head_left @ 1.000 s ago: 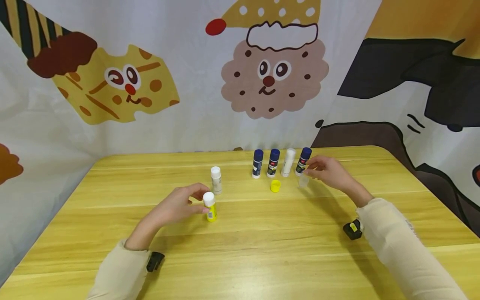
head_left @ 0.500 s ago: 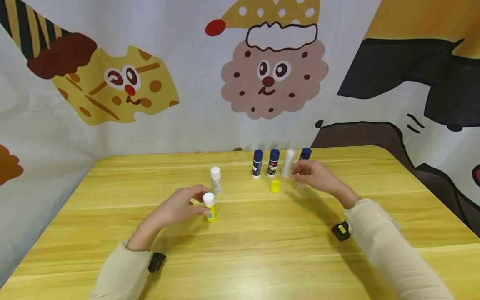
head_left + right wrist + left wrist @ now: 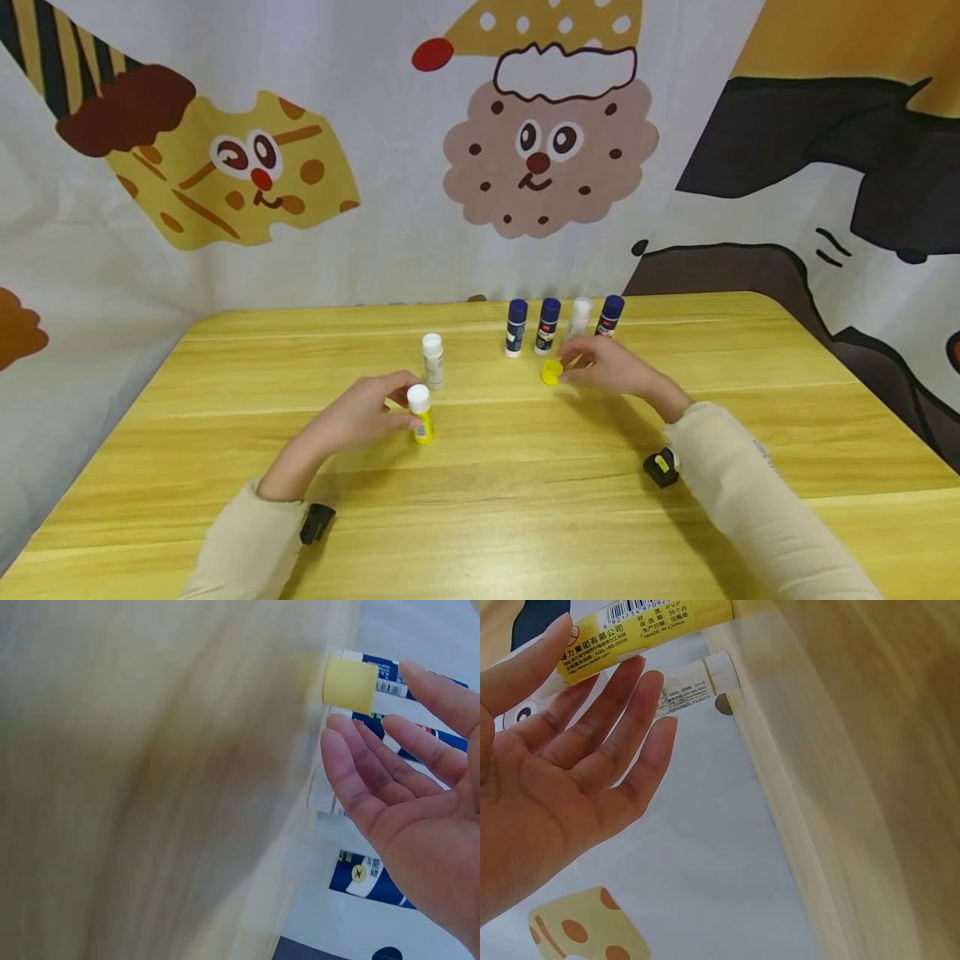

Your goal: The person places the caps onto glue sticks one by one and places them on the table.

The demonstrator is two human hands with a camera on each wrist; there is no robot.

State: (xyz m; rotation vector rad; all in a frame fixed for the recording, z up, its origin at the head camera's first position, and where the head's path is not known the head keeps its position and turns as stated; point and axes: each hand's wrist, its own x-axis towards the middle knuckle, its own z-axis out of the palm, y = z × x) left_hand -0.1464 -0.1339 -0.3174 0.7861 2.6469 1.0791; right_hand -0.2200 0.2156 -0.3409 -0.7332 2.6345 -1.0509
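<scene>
My left hand [image 3: 367,410] holds an upright yellow glue stick [image 3: 422,423] with a white top between thumb and fingers. Just behind it stands a white glue stick [image 3: 433,367]. In the left wrist view the yellow glue stick [image 3: 645,634] lies by the thumb, the other fingers spread loosely. My right hand [image 3: 611,367] hovers beside a small yellow cap [image 3: 551,372], thumb and fingers parted. The right wrist view shows that yellow cap [image 3: 350,685] just beyond the fingertips, with a gap between.
Behind the right hand stands a row: two blue-capped glue sticks [image 3: 516,329] [image 3: 547,327], a white one [image 3: 581,315] and another blue-capped one [image 3: 611,313]. A faint translucent cap [image 3: 309,853] shows in the right wrist view. A printed curtain [image 3: 405,258] hangs behind the wooden table [image 3: 480,517].
My right hand has let go of the translucent cap and moved left to the yellow cap, now covering the lower part of the right-hand glue sticks. My left hand has hardly moved.
</scene>
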